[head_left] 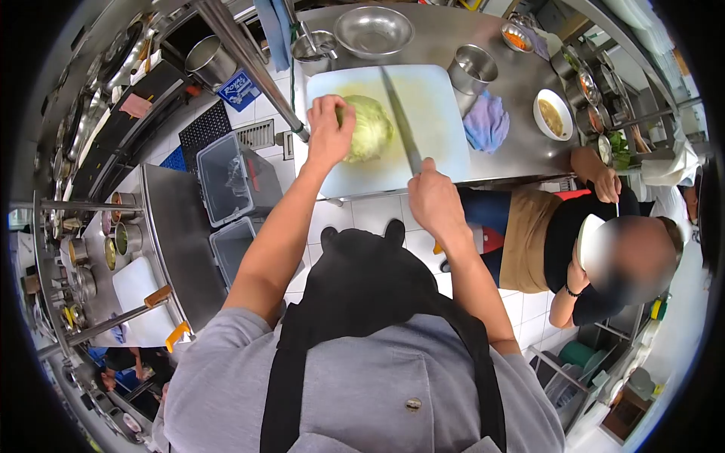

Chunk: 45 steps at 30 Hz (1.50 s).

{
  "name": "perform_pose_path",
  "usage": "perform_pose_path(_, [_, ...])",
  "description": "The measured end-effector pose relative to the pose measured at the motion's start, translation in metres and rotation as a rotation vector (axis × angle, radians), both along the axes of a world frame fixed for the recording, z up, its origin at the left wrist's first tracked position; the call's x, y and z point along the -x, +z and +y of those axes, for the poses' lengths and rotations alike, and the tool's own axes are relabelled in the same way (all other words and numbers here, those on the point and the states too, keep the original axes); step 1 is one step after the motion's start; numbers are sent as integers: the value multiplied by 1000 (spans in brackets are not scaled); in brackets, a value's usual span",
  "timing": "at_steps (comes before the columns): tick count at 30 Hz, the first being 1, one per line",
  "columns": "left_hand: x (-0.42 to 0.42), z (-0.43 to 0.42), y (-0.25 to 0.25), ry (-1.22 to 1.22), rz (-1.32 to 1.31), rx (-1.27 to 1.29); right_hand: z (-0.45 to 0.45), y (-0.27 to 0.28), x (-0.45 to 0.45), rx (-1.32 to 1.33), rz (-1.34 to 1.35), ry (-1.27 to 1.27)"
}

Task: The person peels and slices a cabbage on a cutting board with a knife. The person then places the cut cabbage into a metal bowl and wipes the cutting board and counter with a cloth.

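A pale green head of cabbage (pixel 370 130) sits on the left half of a white cutting board (pixel 442 162). My left hand (pixel 331 132) grips its left side with curled fingers; the thumb's contact is partly hidden. At the board's near edge, my right hand (pixel 436 198) is closed round the handle of a long kitchen knife (pixel 400 117). The blade points away from me and lies just right of the cabbage, apart from it, over the board. Yellowish-green stains mark the board.
A crumpled blue-purple cloth (pixel 487 123) lies right of the board, below a metal pot (pixel 473 68). Behind the board stands a metal bowl (pixel 374 32). A white bowl (pixel 553 115) of brownish food is farther right. Close on my right, a person (pixel 540 241) holds a white bowl (pixel 590 240).
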<state>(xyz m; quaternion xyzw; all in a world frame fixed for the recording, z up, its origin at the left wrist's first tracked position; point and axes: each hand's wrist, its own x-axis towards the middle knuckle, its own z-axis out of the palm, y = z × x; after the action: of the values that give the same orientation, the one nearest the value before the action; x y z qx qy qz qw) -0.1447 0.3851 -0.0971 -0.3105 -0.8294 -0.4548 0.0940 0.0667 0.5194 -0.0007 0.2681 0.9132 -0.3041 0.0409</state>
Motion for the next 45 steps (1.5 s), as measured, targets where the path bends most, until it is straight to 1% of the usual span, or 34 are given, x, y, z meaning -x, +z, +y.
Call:
perform_pose_path(1, [-3, 5, 9, 115, -40, 54, -6, 3, 0, -2, 42, 48])
perform_pose_path(2, [0, 6, 8, 103, -44, 57, -12, 7, 0, -8, 86, 97])
perform_pose_path(6, [17, 6, 6, 44, -68, 85, -23, 15, 11, 1, 27, 99])
perform_pose_path(11, [19, 13, -2, 76, -35, 104, -28, 16, 15, -28, 16, 129])
perform_pose_path(15, [14, 11, 5, 83, -82, 100, -28, 16, 18, -13, -33, 140])
perform_pose_path(18, [6, 14, 14, 113, -109, 107, -27, 26, 20, -17, -87, 148])
perform_pose_path(22, [8, 11, 13, 74, -102, 113, -18, 34, 26, -16, -82, 215])
perform_pose_path(25, [11, 11, 10, 43, -90, 129, -14, 30, 38, -38, -5, 248])
perform_pose_path(27, [15, 12, 10, 39, -76, 122, -12, 36, 49, -23, -19, 269])
perform_pose_path(28, [18, 12, 9, 20, -64, 129, -10, 48, 57, -25, -17, 273])
perform_pose_path(30, [23, 12, 8, 0, -46, 142, -7, 75, 75, 213, -202, 273])
perform_pose_path(31, [24, 13, 7, 15, -58, 139, -5, 74, 86, 217, -197, 271])
perform_pose_path(33, [24, 16, 7, 22, -84, 155, -3, 71, 106, 208, -351, 272])
perform_pose_path(34, [21, 16, 7, 19, -82, 161, -5, 64, 109, 215, -349, 269])
perform_pose_path(36, [21, 17, 12, 57, -92, 136, -7, 44, 116, 227, -304, 214])
perform_pose_path(37, [23, 15, 11, 23, -44, 131, -8, 34, 118, 222, -295, 220])
perform_pose_path(39, [14, 13, 15, 42, -43, 173, -14, 9, 103, 27, -115, 236])
perform_pose_path(40, [8, 12, 22, 52, -36, 215, -16, -2, 96, 58, -103, 268])
perform_pose_path(41, [15, 15, 2, 78, 111, 227, -14, -14, 94, -4, -4, 332])
perform_pose_path(42, [7, 20, 3, 132, 103, 265, -13, -25, 92, -75, 96, 392])
perform_pose_path(43, [-3, 25, 21, 133, 8, 326, -14, -36, 87, -222, 265, 470])
perform_pose_path(44, [-3, 25, 9, 106, 185, 423, -14, -32, 87, -185, 261, 492])
perform_pose_path(45, [-4, 19, 14, -6, 242, 448, -17, -45, 88, -149, 379, 409])
